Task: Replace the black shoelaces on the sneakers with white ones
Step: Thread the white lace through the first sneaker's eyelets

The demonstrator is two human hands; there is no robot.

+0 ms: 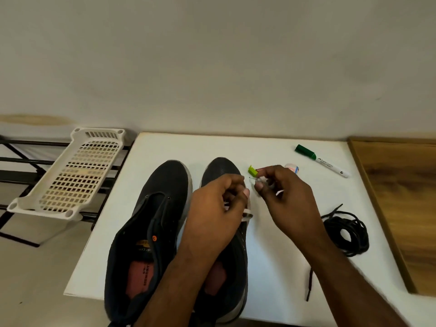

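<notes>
Two hands work over the right sneaker (pixel 221 171) on a white board (pixel 271 256). The left hand (pixel 217 208), fingers curled, hides most of the eyelets. The right hand (pixel 283 197) pinches the tip of a white lace (pixel 247 212), only slivers showing. The left sneaker (pixel 151 223) sits laceless; black laces (pixel 346 232) lie coiled beside.

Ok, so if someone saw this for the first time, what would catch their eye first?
Probably the two hands, left hand and right hand, working a white lace over the right sneaker at the centre of the white board. Next, the black laces coiled at right, and the green marker behind.
</notes>
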